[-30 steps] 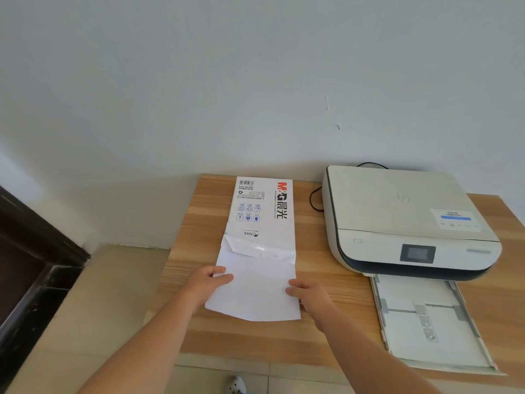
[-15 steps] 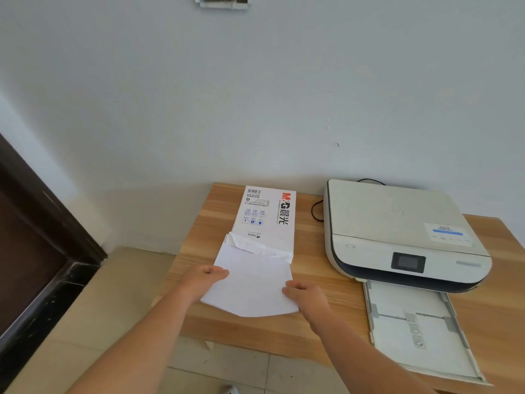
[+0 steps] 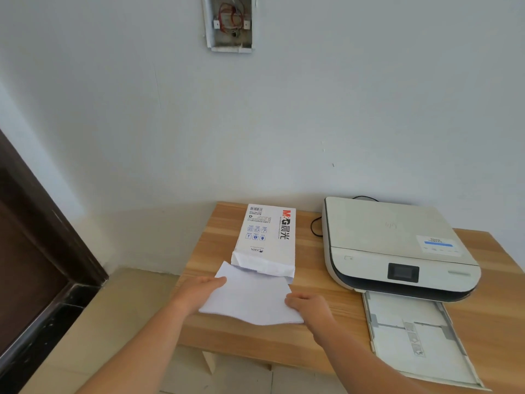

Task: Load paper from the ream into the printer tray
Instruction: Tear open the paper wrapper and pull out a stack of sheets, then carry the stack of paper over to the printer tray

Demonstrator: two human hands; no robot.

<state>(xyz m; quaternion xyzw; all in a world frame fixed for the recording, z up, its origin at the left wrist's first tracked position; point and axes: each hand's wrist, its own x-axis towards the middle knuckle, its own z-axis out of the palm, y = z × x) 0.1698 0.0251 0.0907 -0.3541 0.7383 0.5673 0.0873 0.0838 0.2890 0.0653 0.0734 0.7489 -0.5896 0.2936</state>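
A white ream wrapper (image 3: 267, 231) with red and black print lies on the wooden table, its torn near end open. A thin sheaf of white paper (image 3: 250, 298) sticks out of that end, slanted to the left. My left hand (image 3: 200, 291) grips the paper's left edge and my right hand (image 3: 308, 307) grips its right edge. To the right stands a cream printer (image 3: 395, 243) with a small dark screen. Its paper tray (image 3: 417, 336) is pulled out toward me and holds no paper.
The wooden table (image 3: 321, 334) stands against a white wall. A black cable (image 3: 314, 227) runs behind the printer beside the ream. An open wall box with red wires (image 3: 228, 22) sits high on the wall. A dark wooden door frame (image 3: 42, 251) is at the left, beige floor below.
The paper has slid farther out of the wrapper and turned slightly to the left, both hands still on its edges. The view has tilted upward, showing the wall box.
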